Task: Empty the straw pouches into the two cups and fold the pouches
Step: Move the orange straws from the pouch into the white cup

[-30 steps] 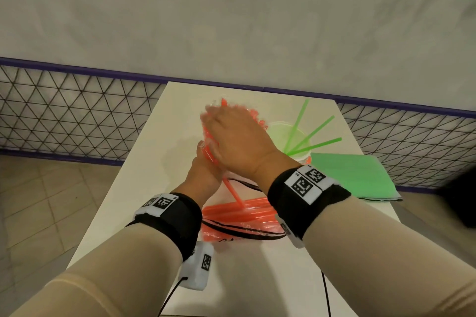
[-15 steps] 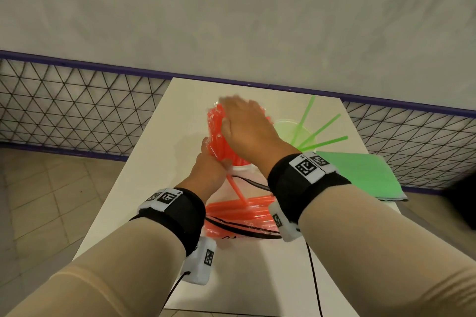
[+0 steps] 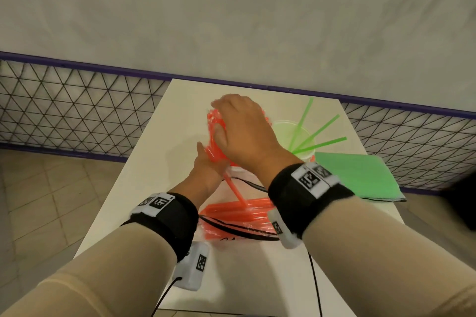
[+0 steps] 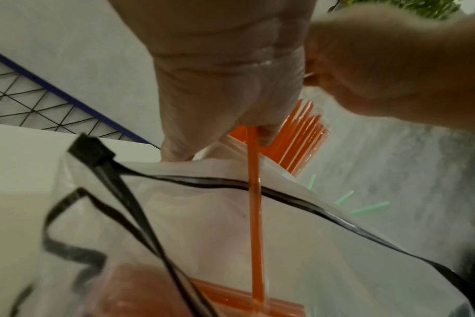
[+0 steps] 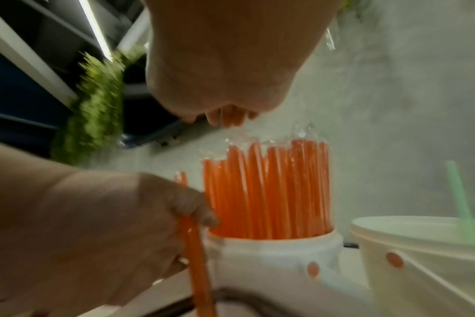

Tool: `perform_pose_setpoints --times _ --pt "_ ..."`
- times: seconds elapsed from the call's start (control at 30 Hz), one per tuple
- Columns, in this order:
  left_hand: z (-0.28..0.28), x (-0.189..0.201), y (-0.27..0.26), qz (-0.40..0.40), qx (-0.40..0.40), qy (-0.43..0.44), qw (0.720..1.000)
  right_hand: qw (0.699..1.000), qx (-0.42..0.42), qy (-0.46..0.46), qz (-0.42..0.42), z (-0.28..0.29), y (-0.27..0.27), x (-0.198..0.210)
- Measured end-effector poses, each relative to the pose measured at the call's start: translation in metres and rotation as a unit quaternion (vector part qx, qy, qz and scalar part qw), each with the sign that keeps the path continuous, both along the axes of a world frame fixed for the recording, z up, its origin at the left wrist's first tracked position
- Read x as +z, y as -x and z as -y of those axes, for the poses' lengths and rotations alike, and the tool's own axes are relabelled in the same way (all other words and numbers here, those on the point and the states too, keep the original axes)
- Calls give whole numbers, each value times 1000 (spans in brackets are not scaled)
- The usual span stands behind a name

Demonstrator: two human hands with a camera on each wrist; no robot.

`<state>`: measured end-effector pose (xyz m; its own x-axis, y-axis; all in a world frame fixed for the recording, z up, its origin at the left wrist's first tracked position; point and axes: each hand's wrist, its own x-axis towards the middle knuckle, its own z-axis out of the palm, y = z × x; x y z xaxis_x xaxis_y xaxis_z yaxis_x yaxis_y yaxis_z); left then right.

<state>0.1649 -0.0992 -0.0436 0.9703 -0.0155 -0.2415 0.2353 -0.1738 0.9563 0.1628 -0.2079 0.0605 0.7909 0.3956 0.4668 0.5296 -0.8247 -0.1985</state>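
Orange straws (image 5: 268,190) upright in white cup (image 5: 274,251), packed in a bundle. One loose orange straw (image 4: 255,214) pinched in left hand (image 3: 206,170), slanting from that grip down into clear pouch (image 4: 203,214) lying flat just below. Right hand (image 3: 244,131) hovering over the bundle tops, fingers curled; hold unclear. Beyond right grip: green straws (image 3: 311,134) in second cup (image 5: 420,246), then folded green pouch (image 3: 355,175).

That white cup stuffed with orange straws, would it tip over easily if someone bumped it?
Probably, yes. The orange straws stand far above the white cup, making it top-heavy. It looks like light plastic, so a nudge would likely slide or topple it.
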Motion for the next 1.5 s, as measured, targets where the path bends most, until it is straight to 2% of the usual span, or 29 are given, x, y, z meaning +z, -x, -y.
perform_pose_setpoints --times 0.07,0.13,0.17,0.27,0.3,0.4,0.47,0.5,0.6,0.67,0.77,0.83,0.93,1.0,1.1,1.2,1.5 --pt "-3 8 5 -60 8 77 995 998 38 -37 38 2 27 -12" --pt "-4 19 16 -97 -11 99 990 999 37 10 30 5 50 -42" --pt "-6 23 22 -83 -27 93 992 999 27 22 18 6 57 -59" --pt "-6 33 45 -20 -19 117 993 997 -21 24 -67 9 60 -97" --pt "-4 41 52 -17 -31 111 993 994 -30 17 -106 9 59 -101" --pt "-1 29 54 -17 -69 146 987 975 -32 -40 -215 9 55 -106" --pt "-6 21 55 -11 -94 90 991 966 -18 -75 -245 10 54 -99" --pt "-14 16 55 -7 -108 34 994 959 -15 -81 -271 13 53 -94" --pt "-41 -7 50 -13 -104 -103 989 943 -11 5 -333 28 47 -89" --pt "-52 -18 48 -4 -162 -212 964 934 -13 98 -343 39 45 -99" --pt "-55 -26 45 2 -260 -340 904 915 -11 195 -353 49 53 -124" --pt "-52 -26 45 -10 -289 -372 882 910 -13 209 -358 53 56 -135" --pt "-45 -25 44 -39 -311 -389 867 914 -4 195 -356 53 58 -145" --pt "-40 -23 45 -51 -324 -374 867 914 4 207 -350 51 60 -148" --pt "-34 -20 44 -58 -336 -358 869 920 34 256 -295 44 66 -148" --pt "-36 -18 41 -69 -337 -349 871 930 28 244 -274 41 69 -148" --pt "-47 -9 32 -107 -295 -227 922 947 38 180 -264 58 60 -153"
